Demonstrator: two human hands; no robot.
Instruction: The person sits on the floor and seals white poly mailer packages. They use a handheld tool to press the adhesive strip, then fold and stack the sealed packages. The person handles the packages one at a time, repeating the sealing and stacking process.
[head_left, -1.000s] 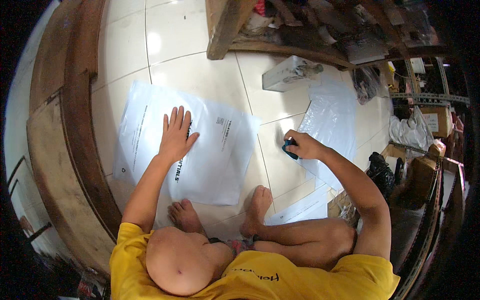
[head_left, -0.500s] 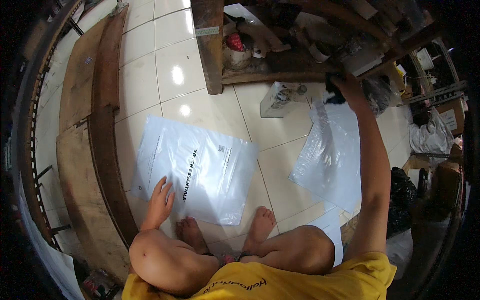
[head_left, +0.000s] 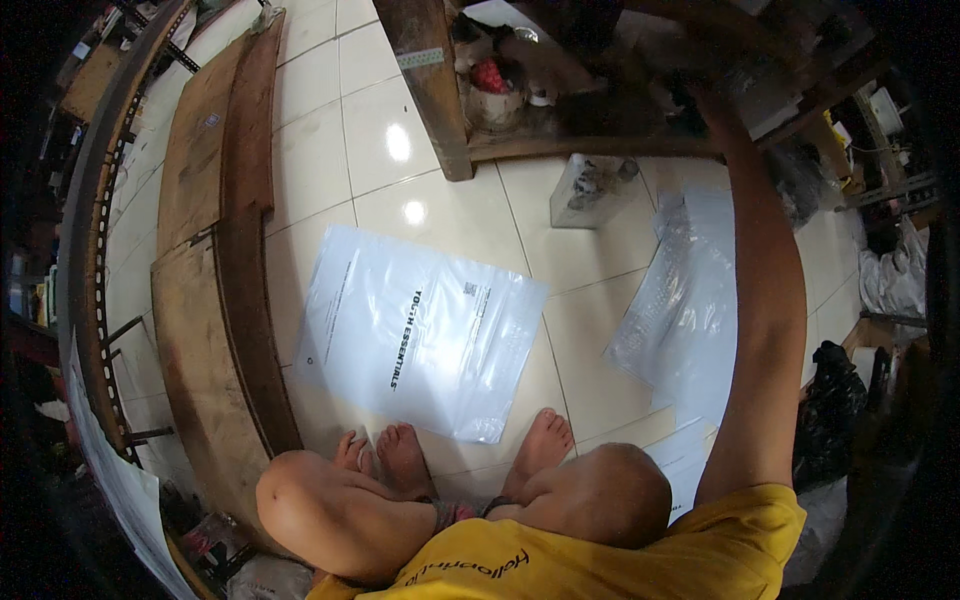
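Bag (head_left: 425,335) lies flat, print up, on tile floor (head_left: 585,345). Left hand (head_left: 352,453) is just below bag's lower-left edge, mostly hidden behind knee (head_left: 285,490); can't tell if grasping. Right hand (head_left: 703,98) is well up and right of bag, at shelf (head_left: 590,147); too dark to tell grip. More bags (head_left: 685,300) lie right of bag, tin (head_left: 580,200) stands upper right, boards (head_left: 190,330) run left.

Glossy plastic bag (head_left: 450,335), shiny tiles (head_left: 375,120), matt wooden boards (head_left: 195,325)
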